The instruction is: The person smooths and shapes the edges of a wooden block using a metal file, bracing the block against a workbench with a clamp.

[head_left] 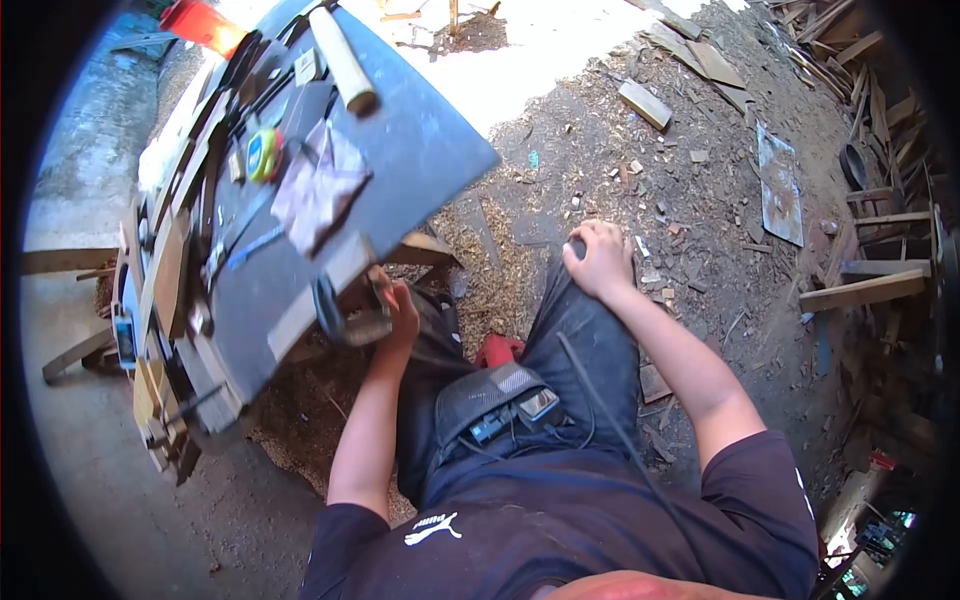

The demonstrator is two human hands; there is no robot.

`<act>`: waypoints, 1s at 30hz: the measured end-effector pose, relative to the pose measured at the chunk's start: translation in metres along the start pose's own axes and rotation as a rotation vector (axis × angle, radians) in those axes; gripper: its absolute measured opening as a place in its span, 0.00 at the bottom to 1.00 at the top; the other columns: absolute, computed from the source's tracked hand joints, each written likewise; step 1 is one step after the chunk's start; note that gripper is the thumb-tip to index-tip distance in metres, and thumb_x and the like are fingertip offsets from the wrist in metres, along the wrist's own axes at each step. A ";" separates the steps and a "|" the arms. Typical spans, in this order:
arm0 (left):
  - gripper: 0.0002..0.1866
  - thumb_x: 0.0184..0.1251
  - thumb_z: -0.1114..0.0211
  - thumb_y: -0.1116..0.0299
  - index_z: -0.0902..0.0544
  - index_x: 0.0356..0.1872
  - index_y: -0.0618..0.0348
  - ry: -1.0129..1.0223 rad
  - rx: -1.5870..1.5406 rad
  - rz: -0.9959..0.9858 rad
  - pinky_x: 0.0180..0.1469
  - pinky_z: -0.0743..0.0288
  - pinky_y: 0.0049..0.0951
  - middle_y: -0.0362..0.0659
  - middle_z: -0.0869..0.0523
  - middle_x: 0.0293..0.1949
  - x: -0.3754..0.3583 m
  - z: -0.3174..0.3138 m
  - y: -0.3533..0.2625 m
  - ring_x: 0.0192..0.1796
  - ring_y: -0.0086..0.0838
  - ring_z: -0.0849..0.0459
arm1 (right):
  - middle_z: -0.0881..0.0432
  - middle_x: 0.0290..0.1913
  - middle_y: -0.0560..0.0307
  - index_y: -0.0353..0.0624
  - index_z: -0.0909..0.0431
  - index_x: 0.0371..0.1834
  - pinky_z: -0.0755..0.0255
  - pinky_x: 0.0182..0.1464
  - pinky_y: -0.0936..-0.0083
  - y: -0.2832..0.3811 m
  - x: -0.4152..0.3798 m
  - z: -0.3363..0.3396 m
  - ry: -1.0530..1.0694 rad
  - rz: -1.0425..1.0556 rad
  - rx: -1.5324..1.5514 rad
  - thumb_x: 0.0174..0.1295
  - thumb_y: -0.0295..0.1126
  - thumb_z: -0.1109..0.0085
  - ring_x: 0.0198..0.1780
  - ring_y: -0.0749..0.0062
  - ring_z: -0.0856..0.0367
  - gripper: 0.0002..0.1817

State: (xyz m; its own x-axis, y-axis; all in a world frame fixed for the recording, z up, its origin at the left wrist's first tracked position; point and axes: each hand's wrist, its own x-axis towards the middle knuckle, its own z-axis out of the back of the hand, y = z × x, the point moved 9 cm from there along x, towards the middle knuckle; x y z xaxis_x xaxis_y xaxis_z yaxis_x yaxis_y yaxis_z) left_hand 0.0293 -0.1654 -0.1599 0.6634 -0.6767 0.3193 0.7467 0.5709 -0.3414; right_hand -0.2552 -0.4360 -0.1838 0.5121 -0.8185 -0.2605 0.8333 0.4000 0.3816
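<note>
Left hand [402, 312] grips dark clamp-like tool [345, 322] at near edge of cluttered dark surface [420, 150]. Right hand [600, 260] rests curled on knee, holding nothing. Risk: tilted surface may tip, sliding tape measure [264, 155] onto sawdust-strewn ground [560, 150].

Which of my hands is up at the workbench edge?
Your left hand, gripping a tool at the dark workbench edge; your right hand rests on your knee.

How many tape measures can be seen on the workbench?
1. The tape measure lies on the dark workbench, beside a crumpled cloth. Others may be hidden among the tools.
</note>
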 end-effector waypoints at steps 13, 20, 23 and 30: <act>0.34 0.77 0.45 0.43 0.24 0.69 0.62 0.597 0.154 0.203 0.71 0.33 0.49 0.60 0.22 0.67 -0.037 0.043 0.000 0.69 0.57 0.25 | 0.23 0.64 0.62 0.53 0.15 0.52 0.39 0.70 0.36 -0.030 -0.002 0.021 0.510 -0.207 -0.032 0.63 0.53 0.37 0.74 0.60 0.36 0.21; 0.44 0.78 0.57 0.32 0.26 0.71 0.67 1.541 0.176 1.037 0.69 0.31 0.46 0.60 0.21 0.67 -0.127 0.105 0.039 0.70 0.50 0.24 | 0.24 0.70 0.50 0.51 0.15 0.53 0.34 0.73 0.58 -0.159 -0.074 0.045 0.371 -0.374 0.403 0.61 0.43 0.33 0.74 0.53 0.31 0.18; 0.47 0.77 0.57 0.29 0.25 0.68 0.69 1.322 -0.034 1.286 0.65 0.28 0.41 0.54 0.19 0.63 -0.076 0.108 -0.039 0.65 0.42 0.21 | 0.14 0.56 0.49 0.47 0.13 0.48 0.24 0.61 0.61 -0.219 -0.082 0.096 0.300 -0.634 0.603 0.62 0.41 0.34 0.58 0.55 0.16 0.15; 0.44 0.77 0.52 0.33 0.23 0.66 0.72 1.448 -0.014 0.745 0.61 0.25 0.41 0.54 0.16 0.58 0.095 -0.006 -0.239 0.59 0.42 0.17 | 0.10 0.41 0.49 0.43 0.13 0.39 0.20 0.47 0.64 -0.386 -0.148 0.200 -0.134 -0.939 0.722 0.63 0.39 0.36 0.44 0.58 0.11 0.11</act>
State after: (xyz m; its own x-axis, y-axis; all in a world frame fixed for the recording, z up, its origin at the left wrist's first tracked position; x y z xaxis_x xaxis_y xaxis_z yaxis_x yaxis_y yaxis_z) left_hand -0.0862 -0.3689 -0.0535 0.2534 -0.1195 -0.9600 0.2933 0.9551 -0.0415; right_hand -0.6941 -0.5517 -0.1155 -0.2966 -0.7209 -0.6263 0.5391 -0.6677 0.5133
